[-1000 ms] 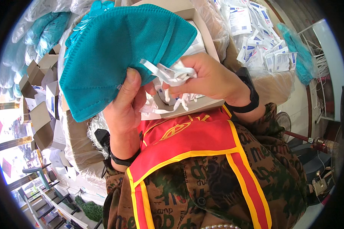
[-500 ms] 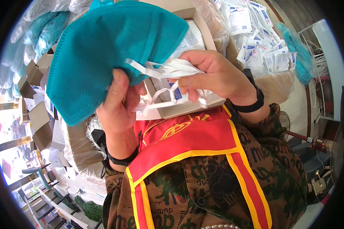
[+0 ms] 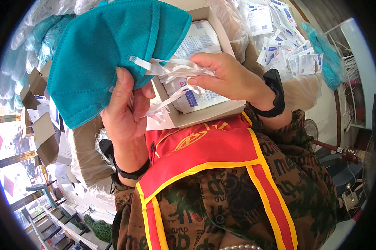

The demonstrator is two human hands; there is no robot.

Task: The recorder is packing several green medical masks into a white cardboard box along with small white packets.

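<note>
A stack of teal folded face masks (image 3: 100, 62) is gripped at its lower edge by my left hand (image 3: 123, 104), thumb on the front and fingers behind. White elastic ear loops (image 3: 171, 68) trail from the masks toward the right. My right hand (image 3: 227, 79) pinches these loops between thumb and fingers. Beneath both hands stands an open cardboard box (image 3: 208, 116) with white printed packets (image 3: 200, 39) inside. More loops hang below the masks, over the box's near left corner.
White packets (image 3: 279, 41) lie heaped on plastic at the upper right, beside bagged teal masks (image 3: 327, 62). Open cardboard cartons (image 3: 44, 129) stand on the left. Clear bags of teal masks (image 3: 50, 37) are piled at the upper left. A fan (image 3: 365, 162) stands at the right.
Both hands and the masks have shifted slightly left. More of the packets in the box shows now. The loops are drawn straighter between the hands.
</note>
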